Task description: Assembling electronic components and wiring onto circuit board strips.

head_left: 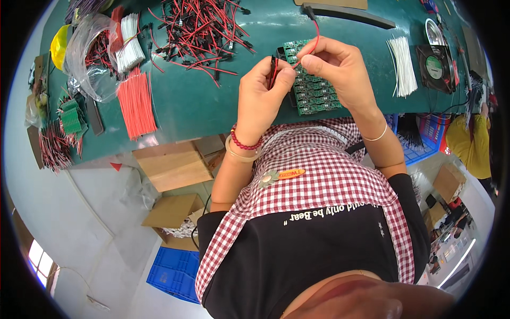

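Observation:
My left hand [263, 93] is closed, with thumb and forefinger pinched on red and black wire leads whose dark ends stand up between the fingers. Close beside it, my right hand [342, 69] pinches a red wire lead [317, 33]. That lead curves up past the fingertips to a small black connector plug [308, 10]. The wire also runs between the two hands, and its exact end there is hidden by the fingers. Just beneath the hands lies a panel of green circuit boards [316, 98] with rows of small parts, partly covered by my right hand.
A pile of red-and-black leads [199, 32] lies beyond my left hand. Red wires [136, 103] and white wires [130, 42] are bundled at left, near a clear plastic bag [85, 64]. At right are white wires [402, 66] and a black fan [434, 68]. A dark strip [350, 15] lies at the back.

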Demonstrator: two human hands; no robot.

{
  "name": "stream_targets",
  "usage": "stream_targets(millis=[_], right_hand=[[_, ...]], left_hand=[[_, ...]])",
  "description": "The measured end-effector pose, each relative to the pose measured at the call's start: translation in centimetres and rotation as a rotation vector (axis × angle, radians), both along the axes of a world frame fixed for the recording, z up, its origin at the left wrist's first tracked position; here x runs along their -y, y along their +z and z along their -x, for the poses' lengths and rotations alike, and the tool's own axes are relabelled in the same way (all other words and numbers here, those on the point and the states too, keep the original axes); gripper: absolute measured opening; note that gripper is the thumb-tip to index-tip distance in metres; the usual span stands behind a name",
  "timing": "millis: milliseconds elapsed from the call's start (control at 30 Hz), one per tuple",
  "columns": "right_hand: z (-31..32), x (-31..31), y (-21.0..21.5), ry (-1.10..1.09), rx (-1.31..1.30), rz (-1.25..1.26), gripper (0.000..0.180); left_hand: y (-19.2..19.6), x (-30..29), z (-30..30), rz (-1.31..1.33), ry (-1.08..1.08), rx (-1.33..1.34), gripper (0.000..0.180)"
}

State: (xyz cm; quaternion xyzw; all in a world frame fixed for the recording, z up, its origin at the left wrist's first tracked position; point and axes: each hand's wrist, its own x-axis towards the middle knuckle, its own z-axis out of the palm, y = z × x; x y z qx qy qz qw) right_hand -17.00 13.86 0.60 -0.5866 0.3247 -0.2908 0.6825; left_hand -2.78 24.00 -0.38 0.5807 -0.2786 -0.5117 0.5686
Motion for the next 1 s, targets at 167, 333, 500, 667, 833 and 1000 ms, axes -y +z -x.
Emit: stream_targets(millis=[167,333,500,667,833,1000], right_hand=[[0.4,-0.1,0.6,-0.059,-0.18,0.093,0.012],[0.7,0.1,0.8,0.017,-0.062,-0.123,0.013],[0.8,-0.1,0.8,-0.002,0.018,-0.114,0.013],[0.6,-0.1,-0.1,-0.224,-0.102,0.644,0.011],[0.2,-0.7,0.1,-0.24,-0.121,0.56,0.011],[1.5,0.5,0.1,0.22,0.112,-0.072,0.019]], left_hand=[[-0.5,0.0,-0.8,0.023,-0.06,0.247,0.01],[0.1,0.1,-0.4,0.067,-0.005,0.212,0.009],[-0.7,-0.5,-0.1,-0.004,-0.11,0.098,0.007],[0.7,-0.8,0.8,0.028,-0.096,-0.126,0.009],[0.2,-0.4,2.0,0.058,0.04,-0.108,0.011],[0.5,-0.7,-0.8,-0.05,-0.22,-0.387,0.017]])
